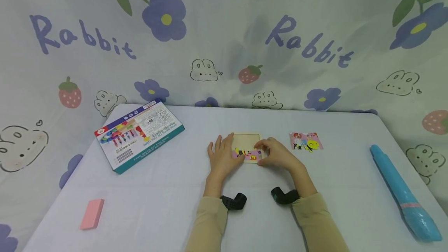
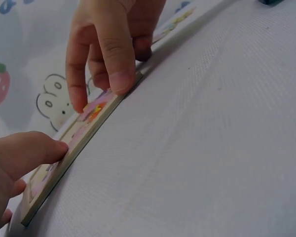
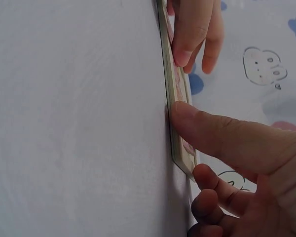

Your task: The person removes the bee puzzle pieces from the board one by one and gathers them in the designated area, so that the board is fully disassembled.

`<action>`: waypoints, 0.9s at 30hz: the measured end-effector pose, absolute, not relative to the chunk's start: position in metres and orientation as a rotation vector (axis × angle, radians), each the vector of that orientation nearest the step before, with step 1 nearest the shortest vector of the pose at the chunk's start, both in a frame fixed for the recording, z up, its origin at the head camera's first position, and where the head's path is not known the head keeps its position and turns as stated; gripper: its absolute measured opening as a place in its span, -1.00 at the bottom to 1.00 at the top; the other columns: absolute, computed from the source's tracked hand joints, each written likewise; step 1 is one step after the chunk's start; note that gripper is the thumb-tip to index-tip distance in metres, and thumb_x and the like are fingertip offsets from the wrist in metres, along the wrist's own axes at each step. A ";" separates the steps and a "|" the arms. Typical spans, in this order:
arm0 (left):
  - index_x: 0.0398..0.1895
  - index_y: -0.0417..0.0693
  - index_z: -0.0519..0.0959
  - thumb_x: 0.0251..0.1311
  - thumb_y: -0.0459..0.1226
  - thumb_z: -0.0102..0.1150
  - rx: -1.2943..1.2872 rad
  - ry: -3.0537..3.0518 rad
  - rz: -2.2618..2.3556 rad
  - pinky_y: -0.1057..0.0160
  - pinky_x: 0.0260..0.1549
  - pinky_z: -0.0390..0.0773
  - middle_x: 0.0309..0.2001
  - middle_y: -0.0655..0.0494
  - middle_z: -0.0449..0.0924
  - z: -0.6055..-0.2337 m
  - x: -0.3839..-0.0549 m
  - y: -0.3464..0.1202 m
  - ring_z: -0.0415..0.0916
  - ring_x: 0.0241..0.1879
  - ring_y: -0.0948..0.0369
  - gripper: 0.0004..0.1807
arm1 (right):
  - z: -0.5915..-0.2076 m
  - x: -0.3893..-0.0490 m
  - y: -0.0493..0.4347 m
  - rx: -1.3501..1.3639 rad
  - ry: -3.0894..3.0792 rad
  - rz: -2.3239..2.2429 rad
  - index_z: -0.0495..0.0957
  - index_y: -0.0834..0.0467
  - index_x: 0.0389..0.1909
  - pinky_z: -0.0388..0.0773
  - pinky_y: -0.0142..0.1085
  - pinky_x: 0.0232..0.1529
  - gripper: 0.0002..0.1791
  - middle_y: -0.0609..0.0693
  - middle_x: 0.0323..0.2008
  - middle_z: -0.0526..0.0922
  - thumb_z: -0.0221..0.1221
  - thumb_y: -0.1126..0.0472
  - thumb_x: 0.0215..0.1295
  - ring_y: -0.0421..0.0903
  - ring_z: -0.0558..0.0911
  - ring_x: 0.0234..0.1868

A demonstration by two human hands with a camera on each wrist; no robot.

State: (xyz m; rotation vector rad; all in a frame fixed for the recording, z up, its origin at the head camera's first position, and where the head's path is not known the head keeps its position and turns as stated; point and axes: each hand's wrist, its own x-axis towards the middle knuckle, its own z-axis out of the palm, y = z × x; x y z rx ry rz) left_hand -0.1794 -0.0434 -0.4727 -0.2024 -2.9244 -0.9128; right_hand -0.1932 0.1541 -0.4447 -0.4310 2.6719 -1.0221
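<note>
A shallow wooden puzzle tray (image 1: 246, 140) lies on the table between the two hands. Pink, yellow and black jigsaw pieces (image 1: 247, 154) fill its near part, while bare wood shows in the far part. My left hand (image 1: 222, 158) rests along the left rim with fingers spread, and its thumb presses on the pieces. At the right end, my right hand (image 1: 280, 154) has thumb and index finger curled about a jigsaw piece (image 2: 104, 95) at the near right corner. The thumb touches the near rim; the fingers partly hide that piece. More joined jigsaw pieces (image 1: 306, 142) lie right of the tray.
A white and teal toy box (image 1: 140, 135) lies at the back left. Toward the front left is a pink block (image 1: 92, 214). A long blue wrapped object (image 1: 402, 193) lies along the right side. A rabbit-print cloth (image 1: 224, 42) hangs behind the white table (image 1: 157, 205).
</note>
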 end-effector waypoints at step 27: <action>0.37 0.02 0.16 -0.03 0.01 0.24 -0.212 -2.930 -0.859 -0.15 0.26 -0.22 0.28 0.01 0.30 -0.471 -0.178 -0.043 -0.03 0.37 -0.03 -0.14 | -0.432 -0.193 0.171 -0.299 2.600 -1.381 0.48 0.11 -0.07 0.43 -0.24 -0.28 -0.71 0.07 -0.24 0.58 0.19 0.32 0.17 -0.04 0.51 -0.27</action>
